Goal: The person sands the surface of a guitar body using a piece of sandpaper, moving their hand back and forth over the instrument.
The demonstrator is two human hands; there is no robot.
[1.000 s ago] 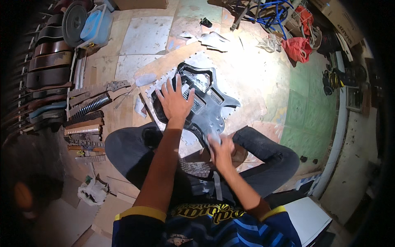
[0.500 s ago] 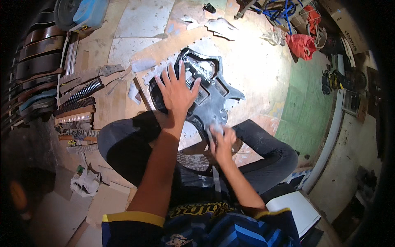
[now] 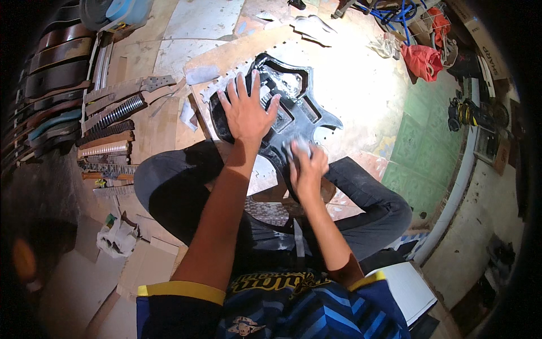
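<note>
A glossy black electric guitar body with cut-out cavities lies on a pale board with a row of holes, between my crossed legs. My left hand rests flat on its left side, fingers spread. On the lower part of the body, by the neck end, my right hand is closed round a greyish-white piece of sandpaper, smeared by motion. Dull grey patches show on the black finish near it. My right fingers partly hide the sandpaper.
Guitar necks and other wooden parts lie at the left, beside a stack of dark curved bodies. Torn paper pieces lie by the board. A red cloth bag and blue hose sit at the far right.
My right hand has moved up and slightly right along the guitar body with the sandpaper. My left hand stays flat on it. The whole view has shifted slightly.
</note>
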